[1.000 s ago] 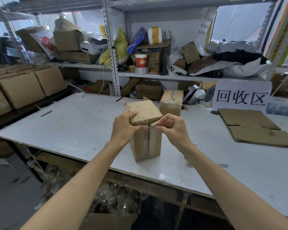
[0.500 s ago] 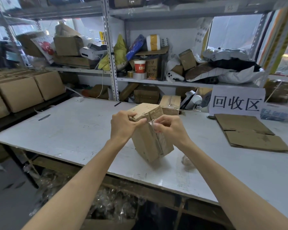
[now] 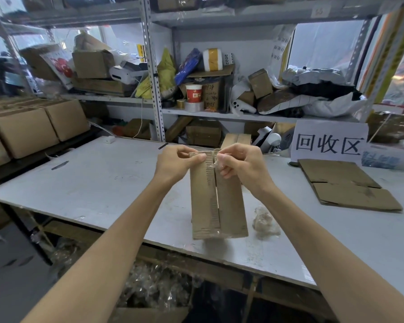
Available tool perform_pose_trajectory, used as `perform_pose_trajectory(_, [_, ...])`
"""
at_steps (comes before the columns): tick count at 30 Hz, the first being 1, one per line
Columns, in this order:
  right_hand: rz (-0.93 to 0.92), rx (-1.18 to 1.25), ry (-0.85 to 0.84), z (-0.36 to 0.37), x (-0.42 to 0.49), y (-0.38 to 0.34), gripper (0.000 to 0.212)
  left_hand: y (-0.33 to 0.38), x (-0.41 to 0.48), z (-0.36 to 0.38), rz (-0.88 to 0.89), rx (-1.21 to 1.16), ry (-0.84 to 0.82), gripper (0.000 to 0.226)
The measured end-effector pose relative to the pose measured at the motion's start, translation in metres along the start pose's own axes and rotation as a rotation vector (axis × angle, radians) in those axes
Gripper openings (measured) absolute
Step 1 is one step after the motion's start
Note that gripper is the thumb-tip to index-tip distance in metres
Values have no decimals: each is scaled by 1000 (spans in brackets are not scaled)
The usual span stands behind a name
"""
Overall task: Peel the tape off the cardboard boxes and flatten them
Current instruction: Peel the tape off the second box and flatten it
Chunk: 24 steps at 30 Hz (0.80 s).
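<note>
From where I stand, the left hand (image 3: 176, 163) has come up to the top corner of the cardboard box (image 3: 217, 197), its fingers (image 3: 196, 158) pinched closed on the upper edge of the left flap. A second ago that same hand was braced across a raised flap and the box was leaning over on an edge; now the box stands upright near the front of the bench (image 3: 98, 183), its long seam facing the person. The seam looks bare along most of its length: a narrow slit shows between the two flaps, and the paper skin beside it is torn down to the corrugation, which I take to mean the tape strip has come away there.

The right hand (image 3: 239, 164) sits at the top right of the seam, fingers closed around a scrunched piece of clear tape (image 3: 217, 164) that seems to still cling to the top end of the box. A film of tape also looks to remain along the bottom edge, though I can't be sure.

Just right of the box, on the bench, lies a wad of crumpled tape (image 3: 265, 221), apart from it. Farther right, well clear, the flattened cardboard (image 3: 345, 185) rests in front of the paper sign (image 3: 329, 141).

My reading: this seam is nearly freed, so the last tug and then pressing the box flat can't be far off.
</note>
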State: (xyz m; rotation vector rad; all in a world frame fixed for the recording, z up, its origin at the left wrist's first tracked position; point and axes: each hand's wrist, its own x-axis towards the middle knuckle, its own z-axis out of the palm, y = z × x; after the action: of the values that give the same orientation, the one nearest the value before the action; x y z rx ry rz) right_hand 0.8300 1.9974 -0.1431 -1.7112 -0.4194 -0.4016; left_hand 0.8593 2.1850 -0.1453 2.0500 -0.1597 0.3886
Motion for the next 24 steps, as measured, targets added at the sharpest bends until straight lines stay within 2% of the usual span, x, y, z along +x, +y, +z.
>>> perform_pose_trajectory(3, [68, -114, 177, -1, -4, 10, 19, -7, -10, 14, 29, -56, -130, 39])
perform_pose_trajectory(5, [94, -224, 285, -3, -6, 17, 18, -10, -15, 22, 56, -52, -221, 52])
perform_pose_trajectory(8, [104, -347, 380, -7, -9, 21, 14, -11, -19, 33, 75, -86, -240, 56])
perform_pose_trajectory(13, [36, -446, 233, -5, -14, 21, 3, -20, -14, 37, 68, -89, -189, 61])
perform_pose_trajectory(17, [-33, -497, 35, -6, -20, 22, 13, -30, -14, 37, 38, -112, -165, 56])
perform_pose_trajectory(20, [-143, -611, 120, -7, -19, 20, 13, -30, -15, 38, 58, -121, -178, 55])
perform_pose_trajectory(24, [-212, -614, 201, -6, -9, 18, 18, -29, -14, 39, 63, -105, -196, 62])
